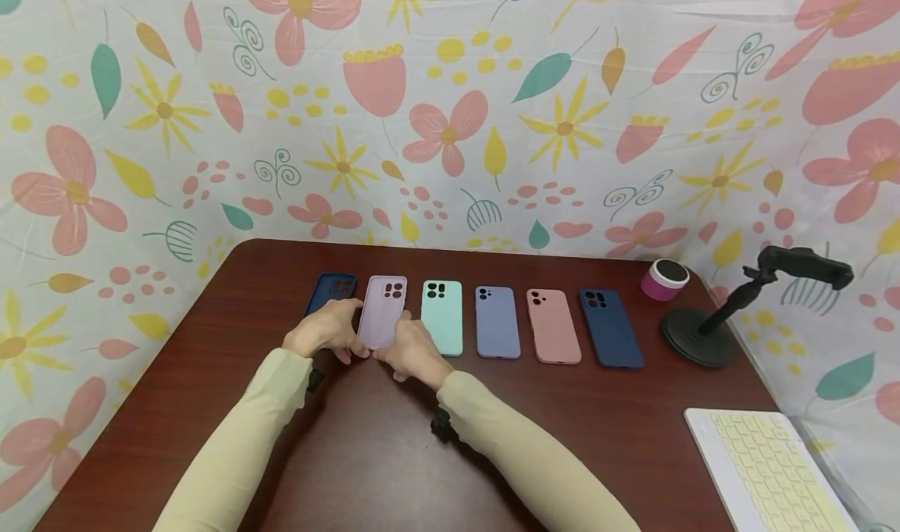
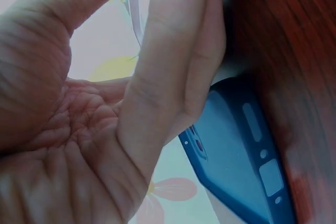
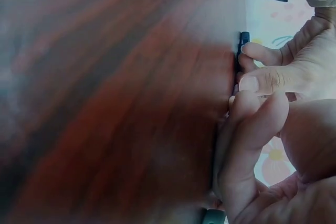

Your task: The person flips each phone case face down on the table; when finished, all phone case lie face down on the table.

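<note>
Lilac case [image 1: 380, 313]: lying on the table [image 1: 380, 454] just left of the mint case [image 1: 443, 321], camera holes at its far end.
Left hand [image 1: 325, 330]: holding the lilac case by its left edge.
Right hand [image 1: 413, 352]: holding the lilac case by its near right corner, hiding the mint case's near left corner.
Blue case [image 1: 326, 286]: lying farther left of the mint case, partly hidden.
Periwinkle case [image 1: 498, 325], pink case [image 1: 555, 329], navy case [image 1: 612, 333]: lying in that order right of the mint case.
Jar [image 1: 664, 281], stand [image 1: 696, 338]: standing well right of the mint case.
</note>
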`<state>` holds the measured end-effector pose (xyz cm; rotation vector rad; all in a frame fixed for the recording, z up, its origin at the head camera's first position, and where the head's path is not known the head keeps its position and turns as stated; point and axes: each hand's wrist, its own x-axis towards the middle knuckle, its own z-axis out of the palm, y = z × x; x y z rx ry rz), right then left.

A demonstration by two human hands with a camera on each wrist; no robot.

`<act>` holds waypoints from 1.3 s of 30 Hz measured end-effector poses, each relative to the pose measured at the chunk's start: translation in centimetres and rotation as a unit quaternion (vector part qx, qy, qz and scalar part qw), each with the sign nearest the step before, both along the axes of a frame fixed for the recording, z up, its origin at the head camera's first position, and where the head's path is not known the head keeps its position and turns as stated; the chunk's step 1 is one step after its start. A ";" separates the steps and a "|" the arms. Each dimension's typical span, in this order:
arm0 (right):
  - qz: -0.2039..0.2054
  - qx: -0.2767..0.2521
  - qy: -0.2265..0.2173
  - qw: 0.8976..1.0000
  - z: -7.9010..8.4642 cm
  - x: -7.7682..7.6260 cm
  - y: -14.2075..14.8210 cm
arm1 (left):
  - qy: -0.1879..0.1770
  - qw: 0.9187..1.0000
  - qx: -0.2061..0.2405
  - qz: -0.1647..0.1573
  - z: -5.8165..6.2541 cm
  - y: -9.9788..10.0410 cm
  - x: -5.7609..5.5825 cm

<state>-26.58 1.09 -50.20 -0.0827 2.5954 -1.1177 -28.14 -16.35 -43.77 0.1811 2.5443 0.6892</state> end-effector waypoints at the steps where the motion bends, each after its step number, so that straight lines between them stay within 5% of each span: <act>1: 0.001 0.001 0.002 1.000 0.1 0.1 0.0 | 0.001 1.000 0.001 0.001 0.1 0.0 0.1; 8: -0.001 -0.014 0.006 1.000 0.2 0.3 0.1 | -0.001 1.000 -0.005 -0.005 -0.4 0.1 -0.3; 19: 0.000 -0.030 0.024 0.999 -0.4 0.4 0.2 | 0.001 1.000 0.028 -0.006 -6.0 -2.2 -3.4; 28: -0.005 -0.023 0.063 0.998 0.8 1.2 0.3 | -0.006 0.998 0.063 -0.026 -1.0 -0.7 0.1; 39: -0.008 0.015 0.117 0.993 -1.3 0.2 0.6 | -0.045 0.985 0.165 -0.011 -0.7 -0.9 1.1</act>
